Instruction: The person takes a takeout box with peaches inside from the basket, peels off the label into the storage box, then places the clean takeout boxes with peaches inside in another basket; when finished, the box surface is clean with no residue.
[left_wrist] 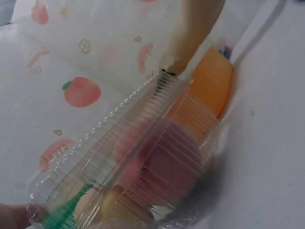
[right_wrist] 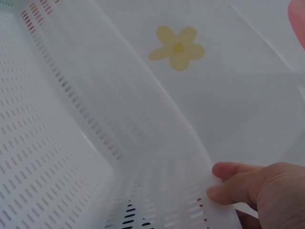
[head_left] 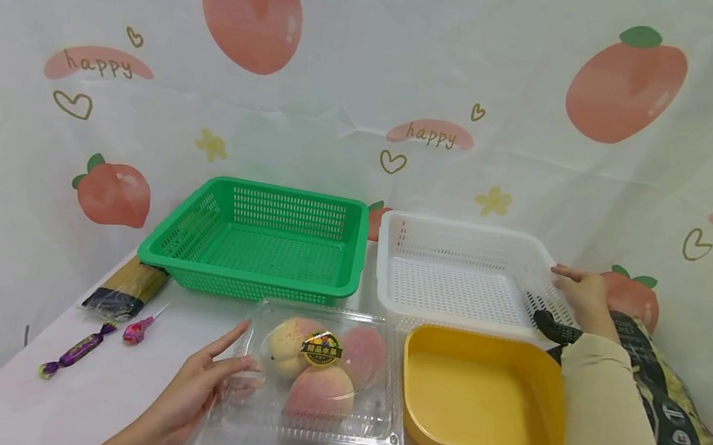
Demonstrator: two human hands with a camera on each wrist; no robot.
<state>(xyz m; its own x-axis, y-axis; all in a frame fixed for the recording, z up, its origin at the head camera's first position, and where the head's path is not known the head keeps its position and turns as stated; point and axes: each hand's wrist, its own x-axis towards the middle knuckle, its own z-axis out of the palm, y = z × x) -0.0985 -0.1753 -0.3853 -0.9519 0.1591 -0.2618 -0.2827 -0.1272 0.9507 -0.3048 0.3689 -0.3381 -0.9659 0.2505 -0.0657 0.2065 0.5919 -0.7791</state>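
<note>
Left hand [head_left: 203, 382] on box [head_left: 366, 440] of 3 peaches [head_left: 321, 396]

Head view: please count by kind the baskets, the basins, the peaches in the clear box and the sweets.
Baskets: 2 (green basket, white basket)
Basins: 1 (yellow basin)
Peaches in the clear box: 3
Sweets: 2 (purple sweet, pink lollipop)
Total: 8
</note>
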